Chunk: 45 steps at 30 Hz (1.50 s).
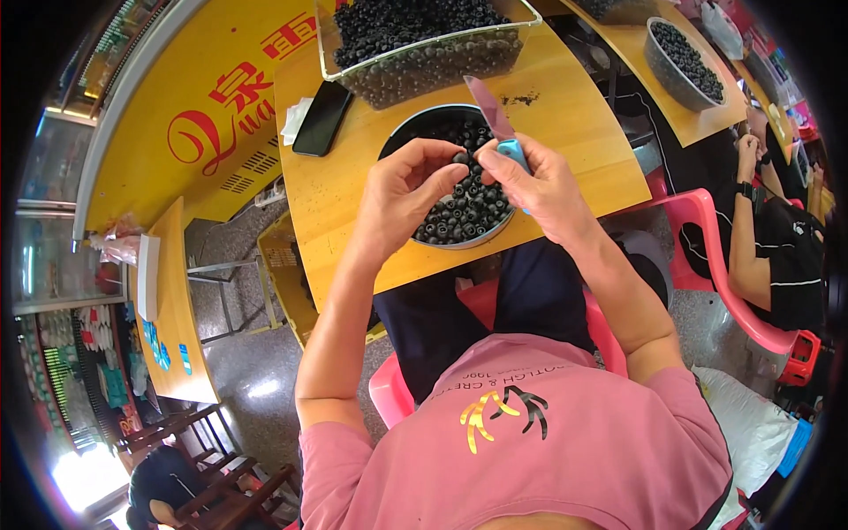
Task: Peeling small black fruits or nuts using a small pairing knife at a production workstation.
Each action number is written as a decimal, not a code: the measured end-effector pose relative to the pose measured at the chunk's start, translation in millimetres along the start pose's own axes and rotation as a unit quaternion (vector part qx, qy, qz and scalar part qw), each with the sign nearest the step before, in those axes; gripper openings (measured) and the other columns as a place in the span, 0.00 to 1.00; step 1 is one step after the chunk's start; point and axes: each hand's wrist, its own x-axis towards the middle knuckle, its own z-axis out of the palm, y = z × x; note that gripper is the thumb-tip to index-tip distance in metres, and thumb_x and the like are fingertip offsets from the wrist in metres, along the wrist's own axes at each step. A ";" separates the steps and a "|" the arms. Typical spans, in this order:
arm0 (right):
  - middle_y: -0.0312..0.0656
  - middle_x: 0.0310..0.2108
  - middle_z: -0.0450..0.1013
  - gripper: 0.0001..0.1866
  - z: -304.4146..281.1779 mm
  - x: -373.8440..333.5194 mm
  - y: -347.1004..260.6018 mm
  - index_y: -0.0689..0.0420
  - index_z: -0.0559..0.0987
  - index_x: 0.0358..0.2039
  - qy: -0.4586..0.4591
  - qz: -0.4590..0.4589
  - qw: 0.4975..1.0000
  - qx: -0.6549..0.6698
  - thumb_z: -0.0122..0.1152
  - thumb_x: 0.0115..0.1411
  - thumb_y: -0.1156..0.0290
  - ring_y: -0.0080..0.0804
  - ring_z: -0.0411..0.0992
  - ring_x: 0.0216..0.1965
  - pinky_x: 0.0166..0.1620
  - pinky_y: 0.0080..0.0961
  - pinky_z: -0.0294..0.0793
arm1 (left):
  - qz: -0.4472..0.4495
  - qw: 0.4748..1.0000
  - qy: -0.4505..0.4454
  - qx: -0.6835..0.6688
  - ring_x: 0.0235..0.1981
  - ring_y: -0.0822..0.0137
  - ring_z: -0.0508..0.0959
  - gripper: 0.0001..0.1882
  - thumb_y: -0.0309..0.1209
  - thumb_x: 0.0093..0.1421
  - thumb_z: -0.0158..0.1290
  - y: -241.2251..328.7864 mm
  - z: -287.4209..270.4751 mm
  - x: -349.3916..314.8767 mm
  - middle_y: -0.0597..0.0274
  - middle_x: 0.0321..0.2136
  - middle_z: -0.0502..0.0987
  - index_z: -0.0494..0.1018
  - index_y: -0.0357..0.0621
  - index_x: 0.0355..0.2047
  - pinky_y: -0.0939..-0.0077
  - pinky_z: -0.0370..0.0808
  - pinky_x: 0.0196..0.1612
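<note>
My left hand (409, 190) pinches a small, dark, round berry-like piece (461, 159) between thumb and fingertips. Close beside it, my right hand (541, 181) is closed around the light-blue handle of a knife (488, 104), whose broad blade points up and away from me. Whether my right fingertips touch the dark piece as well, I cannot tell. Both hands are held over a round metal bowl (397, 132) partly filled with similar shiny black pieces (461, 212), many with a ring-like mark. My hands hide part of the bowl.
Beyond the bowl stands a clear plastic tub (424, 75) heaped with dark pieces. A black phone (322, 119) and white tissue (296, 122) lie left on the wooden table (583, 132). To the right are another filled bowl (685, 66), a pink chair (715, 256) and a seated person (786, 247).
</note>
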 end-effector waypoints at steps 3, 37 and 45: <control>0.28 0.26 0.71 0.13 9.6 2.1 -0.6 0.57 0.78 0.41 -0.022 0.005 0.998 0.061 0.64 0.62 0.61 0.09 0.60 0.20 0.22 0.09 0.56 | 0.019 0.999 0.042 -0.020 0.33 0.79 0.76 0.09 0.24 0.62 0.57 5.4 7.4 -10.4 0.68 0.32 0.78 0.76 0.35 0.42 0.84 0.74 0.36; 0.43 0.29 0.75 0.11 5.3 -4.1 -12.1 0.59 0.77 0.42 0.013 -0.381 0.817 -0.433 0.62 0.59 0.74 0.40 0.74 0.27 0.29 0.31 0.73 | 0.117 0.980 0.085 -0.140 0.30 0.77 0.71 0.07 0.26 0.66 0.53 -13.2 25.3 -20.3 0.66 0.35 0.73 0.71 0.37 0.43 0.83 0.70 0.34; 0.43 0.29 0.75 0.12 6.6 -2.3 -11.8 0.57 0.77 0.43 0.024 -0.407 0.807 -0.426 0.62 0.58 0.75 0.40 0.74 0.27 0.29 0.31 0.73 | 0.148 0.975 0.094 -0.133 0.30 0.76 0.72 0.06 0.25 0.65 0.53 -15.7 24.9 -21.0 0.65 0.36 0.72 0.71 0.38 0.41 0.83 0.70 0.34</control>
